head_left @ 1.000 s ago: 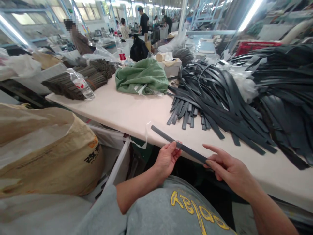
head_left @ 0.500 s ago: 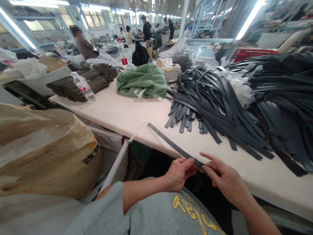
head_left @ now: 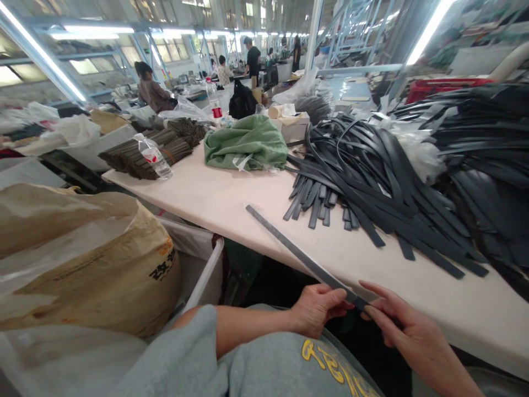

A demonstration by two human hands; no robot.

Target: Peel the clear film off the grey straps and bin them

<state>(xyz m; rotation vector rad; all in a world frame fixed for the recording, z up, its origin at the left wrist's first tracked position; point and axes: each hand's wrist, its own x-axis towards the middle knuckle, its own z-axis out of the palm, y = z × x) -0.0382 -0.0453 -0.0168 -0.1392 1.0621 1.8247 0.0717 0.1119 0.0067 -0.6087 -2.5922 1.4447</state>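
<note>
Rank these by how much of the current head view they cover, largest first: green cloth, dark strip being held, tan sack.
1. Tan sack, though it also sits near the camera
2. Green cloth
3. Dark strip, long but narrow

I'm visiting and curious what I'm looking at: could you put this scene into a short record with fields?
Left hand: pinches a dark strip close to its near end
Right hand: grips the strip's near end
Strip's far end: over the pale table
On table: strap pile, green cloth, brown bundle
Clear bottle: tilted, seemingly against the bundle
Beside table: tan sack, lettered
</note>
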